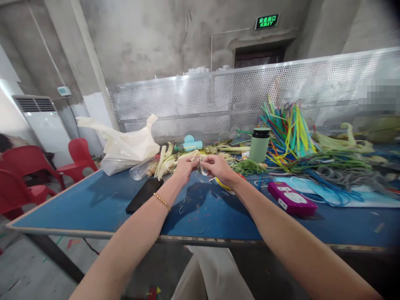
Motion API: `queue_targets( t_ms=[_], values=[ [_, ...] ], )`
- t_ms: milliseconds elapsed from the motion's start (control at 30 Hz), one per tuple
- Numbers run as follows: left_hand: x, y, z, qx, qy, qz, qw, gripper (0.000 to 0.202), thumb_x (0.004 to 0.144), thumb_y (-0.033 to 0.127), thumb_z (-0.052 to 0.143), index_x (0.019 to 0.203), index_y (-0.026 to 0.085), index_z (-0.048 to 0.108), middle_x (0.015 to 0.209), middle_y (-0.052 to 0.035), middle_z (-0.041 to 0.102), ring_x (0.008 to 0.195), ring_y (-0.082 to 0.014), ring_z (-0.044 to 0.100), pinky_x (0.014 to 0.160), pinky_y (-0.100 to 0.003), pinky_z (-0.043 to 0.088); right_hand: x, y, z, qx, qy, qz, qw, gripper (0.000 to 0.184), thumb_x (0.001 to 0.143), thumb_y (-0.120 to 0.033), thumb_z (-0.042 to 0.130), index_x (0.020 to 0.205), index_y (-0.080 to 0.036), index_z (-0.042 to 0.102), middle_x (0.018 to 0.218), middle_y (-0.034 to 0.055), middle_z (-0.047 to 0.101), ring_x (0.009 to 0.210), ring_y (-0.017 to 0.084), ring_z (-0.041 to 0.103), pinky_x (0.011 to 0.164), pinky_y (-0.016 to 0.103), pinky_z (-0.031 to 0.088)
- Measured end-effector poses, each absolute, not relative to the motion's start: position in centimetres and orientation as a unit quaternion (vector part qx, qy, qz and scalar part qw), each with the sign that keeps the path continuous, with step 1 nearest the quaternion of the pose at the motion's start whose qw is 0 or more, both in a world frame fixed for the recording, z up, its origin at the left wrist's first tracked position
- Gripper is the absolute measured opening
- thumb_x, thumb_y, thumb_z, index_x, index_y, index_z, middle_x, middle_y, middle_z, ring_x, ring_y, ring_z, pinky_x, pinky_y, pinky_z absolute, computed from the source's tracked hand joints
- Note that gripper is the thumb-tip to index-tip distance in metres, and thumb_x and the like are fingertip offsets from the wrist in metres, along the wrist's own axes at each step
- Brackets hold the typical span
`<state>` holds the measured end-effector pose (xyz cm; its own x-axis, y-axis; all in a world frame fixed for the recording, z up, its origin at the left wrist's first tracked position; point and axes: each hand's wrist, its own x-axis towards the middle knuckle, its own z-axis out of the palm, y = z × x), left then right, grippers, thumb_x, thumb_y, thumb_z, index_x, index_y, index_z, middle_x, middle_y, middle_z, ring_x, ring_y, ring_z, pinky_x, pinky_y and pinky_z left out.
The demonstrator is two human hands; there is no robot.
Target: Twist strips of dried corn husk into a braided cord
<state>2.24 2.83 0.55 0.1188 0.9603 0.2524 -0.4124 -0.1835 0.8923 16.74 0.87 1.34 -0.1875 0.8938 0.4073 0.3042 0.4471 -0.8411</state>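
Observation:
Both arms reach out over a blue table [93,200]. My left hand [185,168] and my right hand [215,166] meet above the table's middle, fingers pinched together on a thin pale strip [200,163] stretched between them. A gold bead bracelet [161,201] circles my left wrist. Just behind the hands lies a heap of pale leaf strips [170,160]. A yellow ring-shaped thing [223,184] lies partly hidden under my right wrist.
A black phone [144,194] lies left of my left arm. A purple box [291,199], a green flask [259,145], coloured strips [289,131], cord bundles [331,166], a white plastic bag [125,148] and a clear bottle [140,170] crowd the table. Red chairs [28,171] stand at left.

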Motion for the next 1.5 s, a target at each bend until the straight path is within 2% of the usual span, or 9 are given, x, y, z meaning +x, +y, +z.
queue_targets(
  t_ms=[167,300,433,600,733,900,1133,1300,1500],
  values=[
    [2.1,3.0,0.4,0.51,0.292,0.603,0.54,0.027,0.053,0.016,0.081,0.078,0.008,0.072,0.063,-0.0035,0.066,0.057,-0.0116,0.055,0.062,-0.027,0.044,16.6,0.7,1.4,-0.43,-0.683,0.351,0.475,0.016,0.073,-0.031,0.063,0.067,-0.018,0.056,0.044,-0.0027,0.054,0.037,0.01,0.047,0.036,0.02,0.037],
    [2.0,3.0,0.5,0.529,0.298,0.608,0.512,0.027,0.054,0.016,0.08,0.078,0.008,0.072,0.058,-0.0012,0.063,0.052,-0.0101,0.051,0.058,-0.026,0.041,16.4,0.6,1.6,-0.434,-0.665,0.374,0.48,0.014,0.071,-0.026,0.062,0.062,-0.017,0.057,0.04,-0.0034,0.052,0.031,0.008,0.04,0.032,0.019,0.032],
    [2.1,3.0,0.4,0.536,0.29,0.595,0.525,0.031,0.053,0.021,0.083,0.079,0.009,0.072,0.061,-0.0027,0.065,0.054,-0.0105,0.052,0.06,-0.027,0.043,16.4,0.4,1.8,-0.419,-0.65,0.394,0.497,0.01,0.068,-0.02,0.06,0.06,-0.015,0.059,0.035,-0.0059,0.044,0.03,0.006,0.034,0.031,0.018,0.028],
    [2.2,3.0,0.4,0.531,0.264,0.587,0.552,0.039,0.048,0.023,0.088,0.081,0.008,0.073,0.069,-0.0058,0.068,0.061,-0.0118,0.057,0.065,-0.028,0.045,16.3,0.4,1.7,-0.424,-0.653,0.369,0.508,0.007,0.067,-0.017,0.058,0.062,-0.014,0.062,0.039,-0.0047,0.049,0.031,0.006,0.037,0.031,0.019,0.03],
    [2.3,3.1,0.3,0.504,0.263,0.601,0.562,0.04,0.042,0.022,0.089,0.075,0.009,0.072,0.064,-0.0052,0.068,0.058,-0.0125,0.057,0.062,-0.027,0.045,16.0,0.2,1.7,-0.433,-0.668,0.351,0.492,0.009,0.069,-0.019,0.057,0.063,-0.014,0.062,0.039,-0.0052,0.047,0.031,0.007,0.037,0.032,0.019,0.031],
    [2.5,2.9,0.4,0.521,0.261,0.602,0.545,0.032,0.047,0.028,0.088,0.067,0.009,0.071,0.059,-0.0046,0.065,0.055,-0.0113,0.054,0.056,-0.025,0.041,15.8,-0.2,1.8,-0.439,-0.678,0.331,0.488,0.012,0.072,-0.022,0.057,0.062,-0.017,0.056,0.038,-0.0059,0.045,0.031,0.007,0.039,0.033,0.019,0.032],
    [2.7,2.8,0.1,0.504,0.318,0.618,0.513,0.026,0.05,0.024,0.086,0.067,0.009,0.072,0.056,-0.0024,0.062,0.053,-0.0091,0.047,0.053,-0.023,0.035,15.6,0.4,1.2,-0.453,-0.707,0.275,0.469,0.018,0.074,-0.027,0.055,0.058,-0.019,0.053,0.037,-0.0052,0.045,0.03,0.009,0.039,0.035,0.021,0.03],
    [2.8,2.7,0.2,0.496,0.332,0.621,0.507,0.026,0.049,0.024,0.086,0.064,0.01,0.071,0.052,-0.0011,0.06,0.051,-0.0087,0.047,0.053,-0.023,0.036,15.6,0.6,0.9,-0.462,-0.723,0.237,0.456,0.02,0.072,-0.021,0.054,0.052,-0.018,0.052,0.036,-0.0034,0.047,0.033,0.008,0.041,0.041,0.021,0.033],
    [2.8,2.7,0.3,0.485,0.337,0.631,0.503,0.025,0.048,0.022,0.086,0.063,0.009,0.07,0.055,-0.0023,0.062,0.05,-0.0079,0.047,0.052,-0.023,0.036,15.2,0.1,1.1,-0.485,-0.712,0.248,0.444,0.018,0.072,-0.018,0.053,0.053,-0.019,0.053,0.037,-0.0034,0.048,0.032,0.011,0.045,0.039,0.022,0.034]
  ],
)
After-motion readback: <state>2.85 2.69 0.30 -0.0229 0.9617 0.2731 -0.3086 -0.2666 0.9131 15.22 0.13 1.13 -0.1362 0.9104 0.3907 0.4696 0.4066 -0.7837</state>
